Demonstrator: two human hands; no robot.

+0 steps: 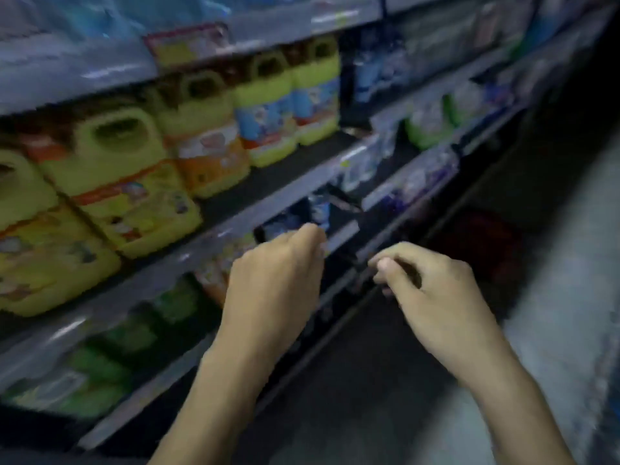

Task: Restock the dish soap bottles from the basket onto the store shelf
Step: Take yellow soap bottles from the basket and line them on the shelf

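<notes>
From the head camera everything is smeared by motion, so only the larger shapes can be told.

The store shelf (302,193) runs from the lower left up to the far right in several grey-edged tiers. The dish soap bottles (208,129), yellow jugs with moulded handles and bright labels, stand upright in a packed row on the tier at the upper left, touching side by side. Right of the last jug that tier is bare and dark. Farther right stand blue packs (379,72), and one tier lower sit pale green packs (426,125). Darker green packs (110,364) fill the lowest tier on the left.

The left hand (278,280) is held out at the edge of the tier below the jugs, back towards the camera, fingers curled away out of sight. Its knuckles are just beside some blue-and-white pouches (318,206). I cannot tell whether its grip has hold of anything.

The right hand (432,290) hangs near it, apart from the shelf edge, over the dark gap at the foot of the shelving. Its fingers are loosely curled round a hollow, thumb tip close to the forefinger, and its grip looks released.

Beyond the right hand a dark red shape (483,243) sits low beside the shelving, too dim to make out. The pale floor (553,297) shows on the right.
</notes>
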